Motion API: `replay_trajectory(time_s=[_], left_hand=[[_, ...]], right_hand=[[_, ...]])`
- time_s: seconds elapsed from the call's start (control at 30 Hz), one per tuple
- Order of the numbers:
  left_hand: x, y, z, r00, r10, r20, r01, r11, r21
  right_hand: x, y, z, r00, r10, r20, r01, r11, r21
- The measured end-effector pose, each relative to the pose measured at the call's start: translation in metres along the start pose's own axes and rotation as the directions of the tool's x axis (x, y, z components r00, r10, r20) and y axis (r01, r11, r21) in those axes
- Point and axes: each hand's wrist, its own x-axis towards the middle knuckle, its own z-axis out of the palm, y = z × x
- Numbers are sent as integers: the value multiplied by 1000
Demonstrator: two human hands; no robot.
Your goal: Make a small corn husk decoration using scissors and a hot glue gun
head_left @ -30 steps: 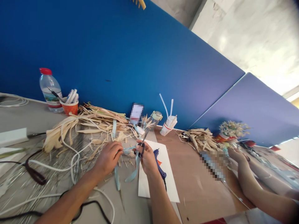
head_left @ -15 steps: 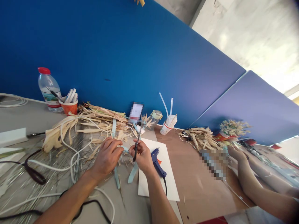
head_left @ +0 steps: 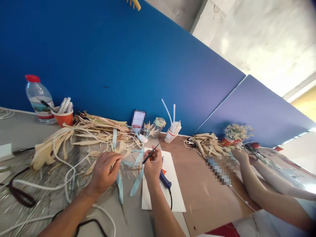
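While the right hand (head_left: 153,168) grips scissors (head_left: 152,154) slanting far-right, a blue strip (head_left: 128,163) extends leftward beside the left hand (head_left: 105,172), whose grip is unclear.

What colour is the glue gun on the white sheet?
The glue gun is dark blue, seen in the head view.

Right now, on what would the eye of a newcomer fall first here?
Probably the blue wall behind the table, then the red-capped bottle at far left. Low in the middle, the right hand holds dark scissors near pale blue strips.
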Motion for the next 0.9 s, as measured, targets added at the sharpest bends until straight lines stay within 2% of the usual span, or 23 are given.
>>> replay_trajectory(time_s=[0.07,0.13,0.2,0.27,0.3,0.33,0.37,0.4,0.43,0.47,0.5,0.53,0.57,0.6,0.67,0.73,0.83,0.9], left_hand=[[1,-2,5,988,-63,142,72,996,-57],[2,-6,9,976,-110,188,119,992,-39],[4,-13,8,983,-153,98,155,988,-12],[7,-21,2,972,-233,-3,232,970,-74],[9,-24,-2,943,-325,-70,315,941,-121],[11,-26,-6,887,-438,-148,413,894,-174],[13,-26,-10,827,-532,-180,487,839,-242],[14,-24,-12,790,-598,-138,533,780,-329],[15,-21,-13,784,-619,-39,554,727,-406],[14,-16,-12,792,-600,110,573,671,-470],[13,-10,-10,802,-529,279,588,615,-525],[12,-4,-6,782,-441,441,624,557,-548],[10,2,-2,745,-368,556,663,505,-553],[8,7,3,707,-336,623,700,462,-545],[5,13,9,647,-352,676,762,342,-550],[5,14,11,605,-413,681,780,135,-611],[8,10,6,597,-454,661,670,-172,-723],[10,6,1,575,-491,654,608,-278,-744]], right_hand=[[2,0,-2,996,-45,-78,44,999,-22],[6,0,-6,987,-76,-144,70,996,-46],[10,0,-10,973,-101,-208,89,994,-65],[15,-1,-14,959,-117,-258,102,992,-70],[17,-1,-15,953,-120,-277,106,992,-65],[18,-1,-16,950,-120,-289,108,992,-59],[19,-1,-16,948,-121,-293,110,992,-55],[19,0,-16,949,-123,-292,111,992,-56],[18,1,-15,951,-125,-284,112,992,-64],[17,2,-13,953,-131,-273,114,991,-76],[14,4,-12,955,-142,-260,122,988,-91],[11,6,-9,957,-160,-244,139,985,-101],[7,8,-7,958,-181,-222,161,981,-105],[2,10,-4,959,-206,-197,187,976,-109],[-11,15,1,957,-268,-110,253,958,-132],[-22,18,4,932,-361,30,360,911,-201],[-34,19,6,811,-524,258,581,771,-261],[-37,18,7,739,-573,354,668,694,-269]])
